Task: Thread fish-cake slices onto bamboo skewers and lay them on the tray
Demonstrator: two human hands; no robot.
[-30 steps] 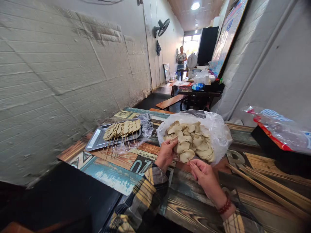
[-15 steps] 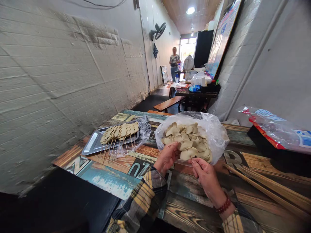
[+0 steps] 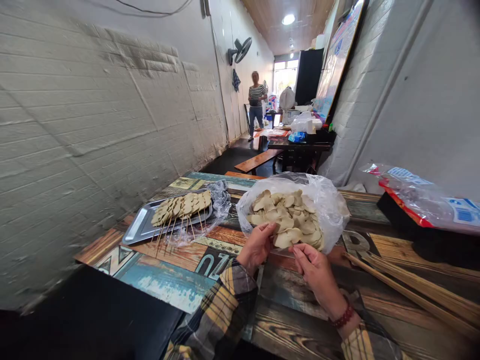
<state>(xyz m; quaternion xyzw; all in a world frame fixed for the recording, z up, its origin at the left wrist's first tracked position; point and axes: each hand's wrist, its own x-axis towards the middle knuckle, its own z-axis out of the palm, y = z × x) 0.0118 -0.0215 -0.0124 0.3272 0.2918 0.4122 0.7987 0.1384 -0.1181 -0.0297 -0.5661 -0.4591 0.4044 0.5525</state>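
A clear plastic bag (image 3: pixel 335 215) lies open, full of flat beige slices (image 3: pixel 287 202) of what looks like a soy or dough food. At its near edge, my left hand (image 3: pixel 258 245) pinches a pale slice (image 3: pixel 288 238) between thumb and fingers. Close by on the right, my right hand (image 3: pixel 310 265) is closed in a pinch at that slice's lower edge; whatever thin thing it grips is too small to make out. To the left, skewered slices (image 3: pixel 182 207) lie in rows on a metal tray (image 3: pixel 137 229), their sticks poking over its near edge.
Loose bamboo skewers (image 3: pixel 408 285) lie at the right on the patterned wooden table (image 3: pixel 296 300). Behind them is a black box with a red-edged plastic package (image 3: pixel 423 195). Crumpled clear plastic (image 3: pixel 221 200) touches the tray. Farther back are a bench (image 3: pixel 258 161) and a person (image 3: pixel 257 102).
The view has shifted slightly, and the person at the back has stepped nearer. Both my hands keep almost the same pose at the bag's near edge.
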